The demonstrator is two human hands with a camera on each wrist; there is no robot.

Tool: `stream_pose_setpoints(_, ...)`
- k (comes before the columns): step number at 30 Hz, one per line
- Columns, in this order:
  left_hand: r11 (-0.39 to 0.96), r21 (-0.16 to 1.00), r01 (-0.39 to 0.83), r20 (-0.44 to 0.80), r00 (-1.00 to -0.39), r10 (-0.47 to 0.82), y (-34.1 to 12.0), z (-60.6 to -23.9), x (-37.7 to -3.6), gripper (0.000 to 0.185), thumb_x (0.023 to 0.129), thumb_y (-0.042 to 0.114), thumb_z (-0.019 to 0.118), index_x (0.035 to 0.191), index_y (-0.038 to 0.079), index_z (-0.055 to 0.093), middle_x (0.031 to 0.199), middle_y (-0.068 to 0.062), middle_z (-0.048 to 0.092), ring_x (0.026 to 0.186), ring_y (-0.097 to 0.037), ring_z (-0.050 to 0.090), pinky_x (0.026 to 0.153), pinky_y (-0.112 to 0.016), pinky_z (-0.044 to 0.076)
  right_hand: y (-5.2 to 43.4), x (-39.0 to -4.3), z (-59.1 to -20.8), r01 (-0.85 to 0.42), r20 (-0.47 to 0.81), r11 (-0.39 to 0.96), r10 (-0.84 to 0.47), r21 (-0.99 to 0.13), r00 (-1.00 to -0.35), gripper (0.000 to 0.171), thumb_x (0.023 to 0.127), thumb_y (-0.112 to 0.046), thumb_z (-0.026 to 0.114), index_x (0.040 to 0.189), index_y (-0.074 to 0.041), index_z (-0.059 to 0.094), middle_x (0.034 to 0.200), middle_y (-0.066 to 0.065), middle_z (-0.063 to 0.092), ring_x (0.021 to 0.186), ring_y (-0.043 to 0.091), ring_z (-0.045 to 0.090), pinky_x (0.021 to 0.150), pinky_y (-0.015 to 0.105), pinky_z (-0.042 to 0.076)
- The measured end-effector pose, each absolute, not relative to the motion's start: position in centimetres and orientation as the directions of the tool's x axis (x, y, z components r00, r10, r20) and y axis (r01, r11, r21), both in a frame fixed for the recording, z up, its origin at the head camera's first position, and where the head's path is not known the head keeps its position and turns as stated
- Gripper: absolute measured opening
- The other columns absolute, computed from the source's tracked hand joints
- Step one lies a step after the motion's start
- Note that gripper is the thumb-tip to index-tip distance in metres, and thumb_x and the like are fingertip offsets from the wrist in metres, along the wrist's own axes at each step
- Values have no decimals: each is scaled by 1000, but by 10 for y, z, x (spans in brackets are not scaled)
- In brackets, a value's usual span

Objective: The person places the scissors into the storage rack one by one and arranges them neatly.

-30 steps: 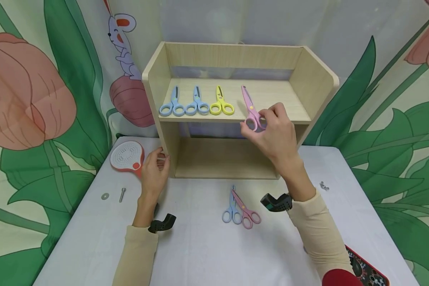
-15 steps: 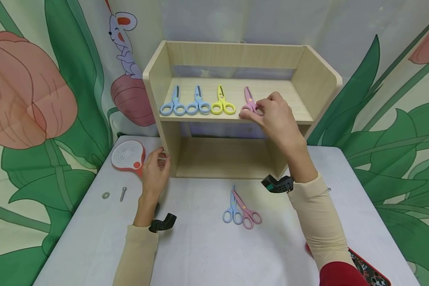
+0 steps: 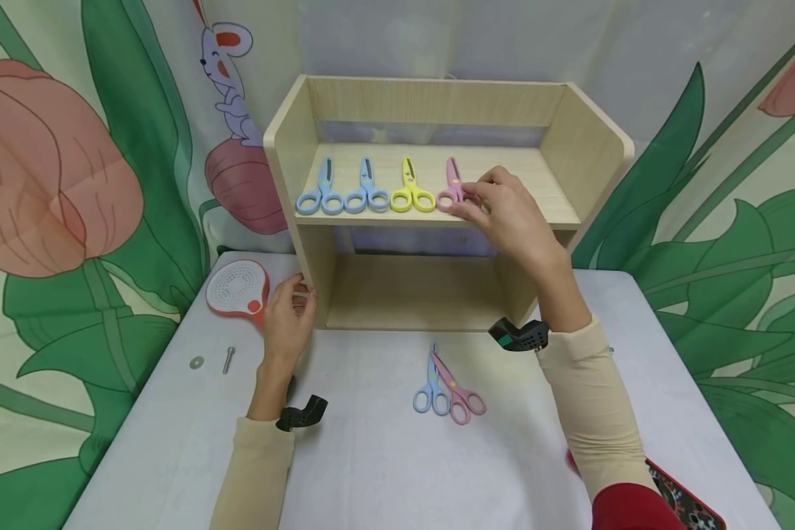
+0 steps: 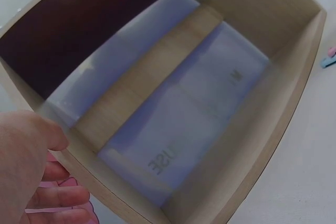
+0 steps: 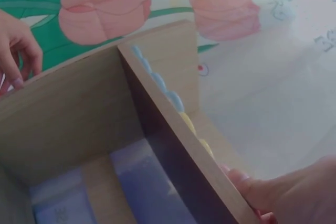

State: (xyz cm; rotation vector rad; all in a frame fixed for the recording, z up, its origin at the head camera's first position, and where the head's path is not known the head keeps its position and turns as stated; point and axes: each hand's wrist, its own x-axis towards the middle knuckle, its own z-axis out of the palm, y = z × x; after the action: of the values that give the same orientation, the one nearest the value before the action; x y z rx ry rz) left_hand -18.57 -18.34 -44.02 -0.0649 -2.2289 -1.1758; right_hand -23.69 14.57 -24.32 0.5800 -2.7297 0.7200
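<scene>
Three scissors (image 3: pixel 367 185) aligned on shelf (image 3: pixel 430 101), right hand (image 3: pixel 513 217) pinching fourth, pink pair (image 3: pixel 453 175), loose-fingered left hand (image 3: pixel 288 320) touching its side; two crossed pairs (image 3: pixel 432 381) remain on near surface (image 3: pixel 371 456).

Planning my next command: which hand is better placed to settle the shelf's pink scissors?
Probably the right hand: it holds the pink scissors by a handle, while the left hand is down at the left side of the shelf.
</scene>
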Motion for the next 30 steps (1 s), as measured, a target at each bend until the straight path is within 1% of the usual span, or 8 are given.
stream_pose_setpoints(3, 605, 729, 322, 546, -806, -228, -183, -441, -187, 35, 94, 12, 67, 124, -3, 61, 104, -21, 67, 84, -32, 73, 74, -45, 63, 147, -235, -244, -443, 367, 796, -300, -412, -881, 55, 95, -36, 68, 135, 0, 61, 121, 19, 53, 109, 32, 48, 89, 44, 44)
stream_pose_setpoints(6, 604, 726, 329, 552, -803, -226, -184, -441, -188, 34, 94, 11, 67, 124, -4, 61, 103, -21, 67, 84, -32, 73, 74, -45, 63, 148, -227, -249, -471, 462, 779, -267, -413, -846, 56, 94, -35, 70, 134, 1, 60, 125, 22, 53, 115, 36, 47, 95, 48, 42)
stream_pose_setpoints(8, 600, 727, 332, 552, -803, -225, -184, -441, -188, 34, 94, 11, 67, 124, -3, 61, 103, -21, 67, 84, -32, 73, 75, -44, 63, 148, -219, -255, -517, 562, 756, -242, -401, -791, 54, 92, -31, 73, 131, 3, 61, 122, 23, 54, 114, 38, 47, 95, 48, 41)
stream_pose_setpoints(11, 601, 727, 333, 551, -804, -222, -184, -440, -187, 35, 94, 11, 68, 124, -4, 61, 103, -22, 67, 85, -33, 73, 75, -45, 63, 148, -206, -271, -611, 705, 713, -233, -344, -670, 49, 88, -24, 78, 125, 5, 65, 115, 24, 56, 106, 40, 48, 89, 48, 39)
stream_pose_setpoints(15, 598, 733, 324, 541, -810, -224, -184, -440, -186, 35, 94, 12, 67, 125, -4, 60, 104, -22, 66, 85, -33, 73, 75, -46, 63, 147, -188, -297, -685, 774, 674, -266, -276, -574, 53, 80, -22, 83, 124, 4, 65, 112, 23, 57, 102, 39, 50, 86, 47, 39)
stream_pose_setpoints(18, 598, 738, 313, 531, -816, -229, -184, -439, -185, 35, 94, 13, 67, 125, -4, 60, 105, -22, 66, 86, -34, 73, 76, -46, 63, 149, -175, -319, -708, 749, 653, -320, -269, -580, 63, 75, -26, 85, 127, 3, 63, 115, 22, 58, 102, 37, 51, 87, 47, 39)
stream_pose_setpoints(22, 598, 743, 300, 520, -821, -235, -184, -439, -184, 35, 95, 14, 67, 125, -3, 60, 106, -21, 66, 87, -33, 72, 77, -47, 63, 152, -160, -351, -705, 661, 644, -395, -296, -638, 74, 71, -31, 87, 133, 0, 58, 121, 18, 58, 109, 33, 52, 91, 48, 42)
stream_pose_setpoints(30, 597, 742, 304, 525, -818, -235, -185, -440, -186, 33, 97, 14, 65, 126, -2, 61, 105, -21, 66, 87, -32, 72, 77, -45, 63, 170, -136, -420, -686, 511, 649, -489, -329, -707, 76, 75, -40, 84, 135, -2, 56, 125, 12, 58, 118, 28, 53, 98, 47, 47)
